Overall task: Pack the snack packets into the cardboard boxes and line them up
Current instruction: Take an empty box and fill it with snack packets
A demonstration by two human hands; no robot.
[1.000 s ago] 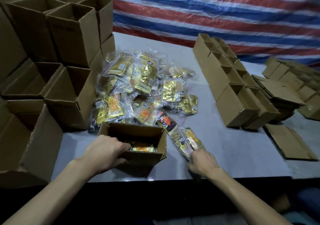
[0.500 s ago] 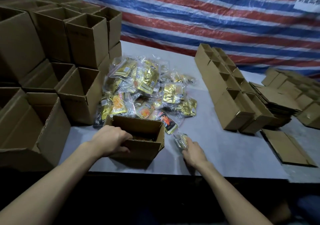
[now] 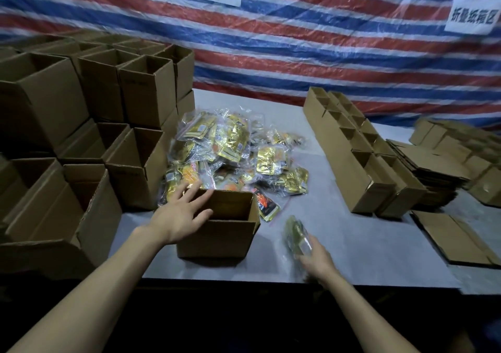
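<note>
An open cardboard box (image 3: 217,237) stands near the table's front edge, its inside dark. My left hand (image 3: 181,211) hovers over the box's left rim with fingers spread. My right hand (image 3: 315,256) grips a clear-wrapped snack packet (image 3: 296,234) just right of the box, lifted off the table and blurred. Behind the box lies a heap of gold and orange snack packets (image 3: 235,152). One dark red packet (image 3: 267,206) leans at the box's right corner.
Stacked open boxes (image 3: 89,124) fill the left side. Two rows of small open boxes (image 3: 360,157) run along the right, with flat folded cartons (image 3: 433,173) beyond and a flat sheet (image 3: 450,237) near the front. A striped tarp with signs hangs behind the grey table (image 3: 339,233).
My left hand has let go of the box rim and spread open. My right hand has picked the packet up and brought it toward me. The view has tilted upward.
</note>
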